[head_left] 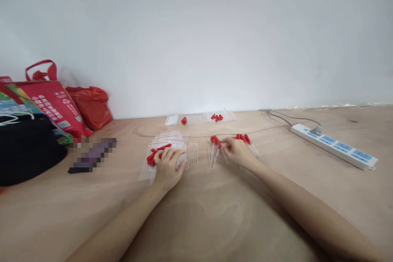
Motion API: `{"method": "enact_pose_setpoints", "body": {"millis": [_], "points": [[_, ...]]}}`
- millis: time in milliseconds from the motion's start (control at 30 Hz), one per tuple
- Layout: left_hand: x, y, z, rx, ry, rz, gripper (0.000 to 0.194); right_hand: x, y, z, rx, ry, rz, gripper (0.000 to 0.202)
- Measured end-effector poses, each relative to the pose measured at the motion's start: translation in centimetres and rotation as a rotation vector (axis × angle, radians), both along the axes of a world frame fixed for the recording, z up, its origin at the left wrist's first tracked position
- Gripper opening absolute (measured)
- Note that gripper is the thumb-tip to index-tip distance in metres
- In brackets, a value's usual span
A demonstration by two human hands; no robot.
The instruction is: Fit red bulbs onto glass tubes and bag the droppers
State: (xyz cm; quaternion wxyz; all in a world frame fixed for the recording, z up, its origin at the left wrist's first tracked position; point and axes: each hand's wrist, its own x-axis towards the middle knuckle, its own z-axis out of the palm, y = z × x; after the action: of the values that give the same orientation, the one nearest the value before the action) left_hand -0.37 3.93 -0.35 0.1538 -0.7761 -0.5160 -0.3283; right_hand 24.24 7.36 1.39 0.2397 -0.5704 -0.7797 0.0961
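My left hand (168, 168) rests over a stack of clear zip bags (146, 175), its fingers apart and curved. Several loose red rubbery pieces (151, 159) lie on the bags by its fingertips, and a row of thin pale sticks (192, 153) is just to its right. My right hand (238, 150) pinches a thin stick with a red tip (220, 145) at the near pile; the fingers partly cover it. Under and beside the fingertips lie several red-tipped sticks (212, 154). Another group of red-tipped sticks (252, 148) fans out behind the right hand.
At the back, clear bags (196, 119) hold or carry red pieces (217, 117). A white power strip (334, 145) with a plugged-in cable sits right. On the left are a blurred-out phone-like object (95, 156), a black hat-like item (27, 151), a red bag (55, 106) and an orange-red plastic bag (92, 106).
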Motion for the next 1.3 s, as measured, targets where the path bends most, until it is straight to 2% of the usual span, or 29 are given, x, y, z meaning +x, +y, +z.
{"method": "enact_pose_setpoints", "body": {"millis": [100,200,367,600,767,933,1000,1167,1300], "points": [[-0.5,0.3,-0.2,-0.01,0.014,0.033,0.015,0.7,0.7,-0.2,0.028,-0.058,-0.216,0.024],[-0.6,0.4,-0.5,-0.023,0.034,0.038,0.014,0.6,0.8,-0.5,0.0,-0.192,-0.288,0.022],[-0.4,0.3,-0.6,-0.021,0.047,0.047,0.011,-0.1,1.0,-1.4,-0.046,-0.327,-0.272,0.018],[-0.4,0.6,-0.1,-0.038,0.017,0.09,0.011,-0.4,1.3,-1.7,-0.032,-0.338,-0.253,0.02],[-1.3,1.5,1.0,-0.055,0.01,0.209,0.011,-0.6,1.0,-1.6,-0.041,-0.275,-0.258,0.026],[-3.5,2.6,2.6,-0.173,-0.001,0.287,0.014,-1.3,0.8,-1.4,-0.072,-0.301,-0.257,0.028],[-4.3,2.9,3.1,-0.235,0.009,0.224,0.015,-1.6,0.7,-1.3,-0.08,-0.336,-0.245,0.03],[-5.0,3.3,3.5,-0.362,0.158,-0.069,0.011,-2.2,0.5,-1.1,-0.078,-0.408,-0.24,0.028],[-4.9,3.3,3.1,-0.381,0.246,-0.124,0.008,-2.3,0.4,-1.2,-0.056,-0.422,-0.238,0.026]]}}
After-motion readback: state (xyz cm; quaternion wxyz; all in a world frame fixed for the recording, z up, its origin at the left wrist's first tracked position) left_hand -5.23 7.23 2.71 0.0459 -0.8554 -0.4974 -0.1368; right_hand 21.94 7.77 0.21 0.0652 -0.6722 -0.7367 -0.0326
